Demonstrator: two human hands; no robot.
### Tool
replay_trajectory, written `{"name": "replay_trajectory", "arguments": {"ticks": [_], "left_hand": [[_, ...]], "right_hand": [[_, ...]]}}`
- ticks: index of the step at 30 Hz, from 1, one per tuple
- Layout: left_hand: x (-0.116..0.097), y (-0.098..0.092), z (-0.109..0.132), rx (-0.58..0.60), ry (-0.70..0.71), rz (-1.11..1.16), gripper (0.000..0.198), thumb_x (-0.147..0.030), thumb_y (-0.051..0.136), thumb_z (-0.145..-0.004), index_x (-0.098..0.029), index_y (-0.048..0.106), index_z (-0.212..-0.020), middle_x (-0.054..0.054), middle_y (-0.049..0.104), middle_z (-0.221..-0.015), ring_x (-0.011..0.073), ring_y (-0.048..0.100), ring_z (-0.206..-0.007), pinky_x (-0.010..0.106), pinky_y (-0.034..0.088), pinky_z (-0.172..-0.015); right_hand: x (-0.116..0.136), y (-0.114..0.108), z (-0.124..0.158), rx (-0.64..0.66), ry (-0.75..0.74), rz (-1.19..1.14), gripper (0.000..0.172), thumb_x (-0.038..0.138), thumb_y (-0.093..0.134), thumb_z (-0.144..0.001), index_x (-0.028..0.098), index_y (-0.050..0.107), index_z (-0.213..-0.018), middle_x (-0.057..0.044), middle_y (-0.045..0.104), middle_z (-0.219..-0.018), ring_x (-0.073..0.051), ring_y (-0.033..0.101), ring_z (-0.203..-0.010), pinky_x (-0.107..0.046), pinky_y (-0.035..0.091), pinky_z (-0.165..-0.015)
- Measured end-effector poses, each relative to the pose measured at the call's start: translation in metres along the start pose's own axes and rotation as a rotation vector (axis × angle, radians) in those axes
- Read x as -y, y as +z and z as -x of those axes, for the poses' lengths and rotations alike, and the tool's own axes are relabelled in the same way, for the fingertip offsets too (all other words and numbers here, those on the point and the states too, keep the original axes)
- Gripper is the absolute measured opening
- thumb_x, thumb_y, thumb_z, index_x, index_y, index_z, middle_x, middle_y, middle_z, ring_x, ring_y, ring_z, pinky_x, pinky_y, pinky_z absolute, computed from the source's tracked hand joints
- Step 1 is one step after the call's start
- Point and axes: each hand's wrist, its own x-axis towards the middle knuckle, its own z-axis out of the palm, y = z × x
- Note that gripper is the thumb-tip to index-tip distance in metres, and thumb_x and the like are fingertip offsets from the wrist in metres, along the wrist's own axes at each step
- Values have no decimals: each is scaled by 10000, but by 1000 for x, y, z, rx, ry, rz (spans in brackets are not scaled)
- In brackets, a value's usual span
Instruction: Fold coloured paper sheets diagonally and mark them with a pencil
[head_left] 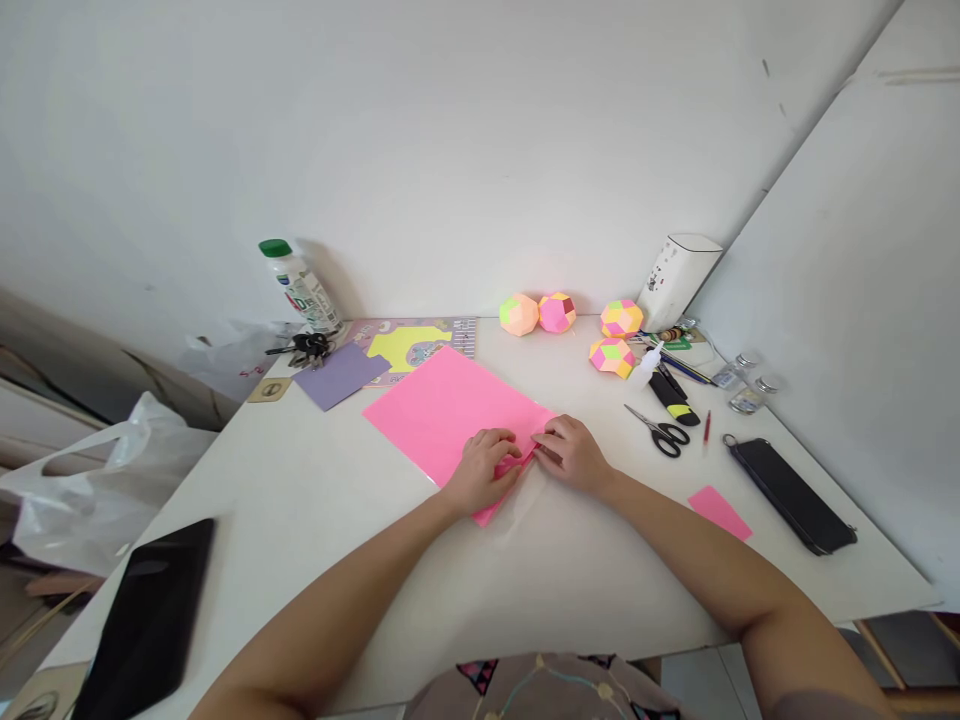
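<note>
A large bright pink sheet of paper (442, 410) lies at a slant on the white table. Along its near right side, the edge is turned up in a narrow strip, partly hidden by my fingers. My left hand (487, 472) has its fingers curled onto that strip, thumb and fingertips close together. Just to the right, my right hand (574, 455) pinches the same edge near the sheet's right corner. The two hands almost meet. A thin clear film seems to stick out beneath the sheet's near edge.
Behind stand several faceted paper balls (556, 313), a white bottle (304, 290) and a white box (679, 280). Scissors (660, 432), a cutter (673, 398), a small pink paper piece (720, 512) and a black pouch (791, 495) lie right. A black tablet (146, 620) lies left.
</note>
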Motion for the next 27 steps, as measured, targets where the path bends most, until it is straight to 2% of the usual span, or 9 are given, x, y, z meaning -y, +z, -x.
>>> {"name": "replay_trajectory", "arguments": {"ticks": [19, 27], "left_hand": [[1, -1, 0, -13, 29, -8, 170, -242, 540, -842, -275, 683, -927, 43, 602, -1158, 255, 528, -1105, 466, 435, -938], [1, 1, 0, -38, 30, 0, 181, -244, 526, -847, -272, 688, -922, 44, 612, -1142, 250, 539, -1084, 468, 443, -931]], "right_hand": [[2, 0, 2, 33, 23, 47, 211, 200, 493, -924, 204, 692, -853, -49, 555, -787, -161, 496, -741, -315, 439, -700], [2, -1, 1, 42, -9, 50, 167, 171, 518, -896, 207, 680, -901, -49, 563, -800, -165, 513, -752, -320, 445, -712]]}}
